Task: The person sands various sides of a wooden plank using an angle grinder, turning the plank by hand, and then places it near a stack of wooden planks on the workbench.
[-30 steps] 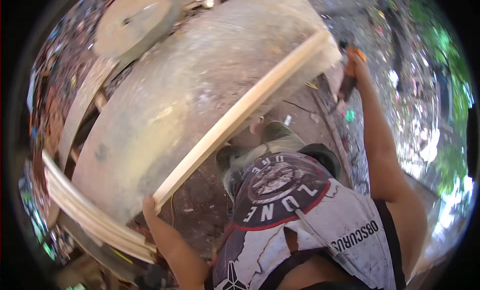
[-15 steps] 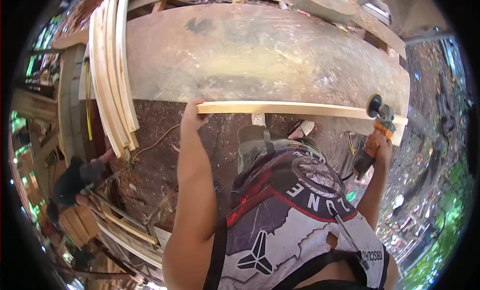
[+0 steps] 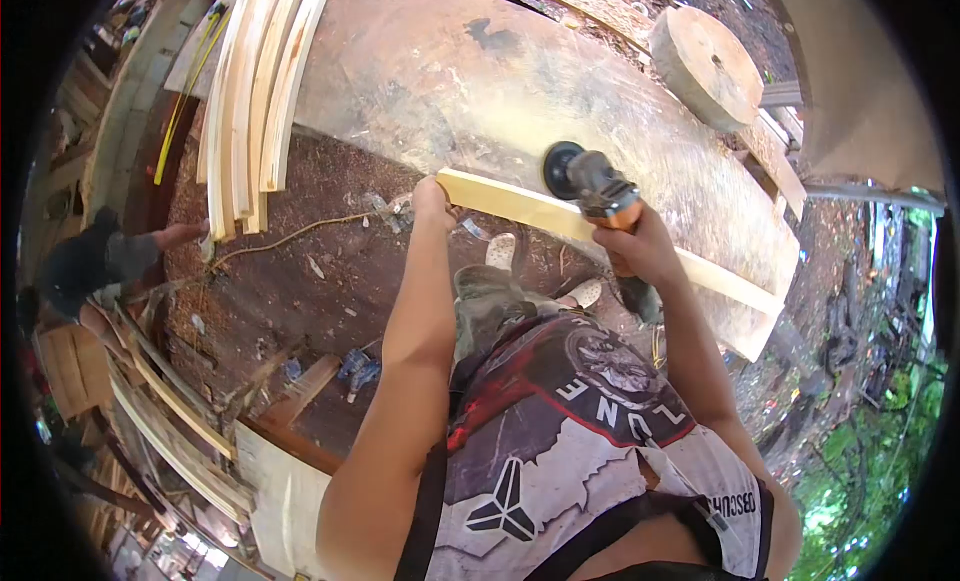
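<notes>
My left hand (image 3: 436,203) is closed round the left end of a pale wooden strip (image 3: 510,203), which lies along the near edge of a large worn board (image 3: 420,81). In my right hand (image 3: 640,249) is an orange and black angle grinder (image 3: 605,189), gripped by its body. The grinder's round black disc (image 3: 562,171) is beside the strip's upper edge, left of its middle; whether they touch I cannot tell. Past my right hand the strip runs on to the board's right end.
Several pale strips (image 3: 262,91) lie across the board's left end, near a yellow tape (image 3: 185,106). A round wood slab (image 3: 706,67) sits at the back right. Another person (image 3: 95,266) is at the far left. A cord (image 3: 290,239) crosses the dirt floor.
My right hand has carried the grinder leftward from the strip's right end toward its middle. My left hand stays on the left end. The whole view has also turned.
</notes>
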A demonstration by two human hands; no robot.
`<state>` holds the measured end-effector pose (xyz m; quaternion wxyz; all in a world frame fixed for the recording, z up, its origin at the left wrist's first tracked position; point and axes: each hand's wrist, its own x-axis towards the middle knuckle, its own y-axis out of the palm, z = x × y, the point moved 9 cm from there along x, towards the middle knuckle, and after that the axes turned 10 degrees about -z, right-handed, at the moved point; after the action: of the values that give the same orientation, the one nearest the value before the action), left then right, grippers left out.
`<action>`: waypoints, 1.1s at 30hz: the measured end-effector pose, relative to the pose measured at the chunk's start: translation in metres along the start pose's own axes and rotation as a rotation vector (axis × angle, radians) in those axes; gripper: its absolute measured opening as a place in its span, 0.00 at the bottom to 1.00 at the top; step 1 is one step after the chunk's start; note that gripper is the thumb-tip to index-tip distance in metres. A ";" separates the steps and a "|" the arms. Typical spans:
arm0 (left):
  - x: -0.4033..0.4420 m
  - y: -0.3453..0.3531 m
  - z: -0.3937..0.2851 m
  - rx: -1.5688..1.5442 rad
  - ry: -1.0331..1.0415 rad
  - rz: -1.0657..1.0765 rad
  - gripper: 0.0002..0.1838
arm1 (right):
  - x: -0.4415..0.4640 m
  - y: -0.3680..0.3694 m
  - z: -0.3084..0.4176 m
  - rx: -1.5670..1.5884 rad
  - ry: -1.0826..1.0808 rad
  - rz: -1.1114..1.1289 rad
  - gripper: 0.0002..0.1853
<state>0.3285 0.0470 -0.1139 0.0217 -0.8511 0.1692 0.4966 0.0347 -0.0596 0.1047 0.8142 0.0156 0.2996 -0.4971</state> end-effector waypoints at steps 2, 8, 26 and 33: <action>0.014 -0.007 0.013 -0.152 -0.016 0.047 0.16 | 0.012 0.027 0.009 -0.043 -0.020 0.043 0.21; -0.004 0.003 0.011 -0.314 -0.070 0.229 0.18 | 0.037 0.103 0.032 -0.168 -0.208 0.252 0.24; -0.008 0.043 -0.015 -0.199 -0.027 0.291 0.22 | 0.007 0.027 -0.006 -0.339 0.069 0.057 0.28; 0.023 0.051 -0.018 -0.295 0.041 0.163 0.22 | -0.029 -0.081 -0.062 -0.206 -0.009 -0.172 0.24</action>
<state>0.3376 -0.0112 -0.1174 -0.1469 -0.8385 0.1634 0.4987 -0.0707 -0.0574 0.0909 0.7672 -0.0961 0.3456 -0.5318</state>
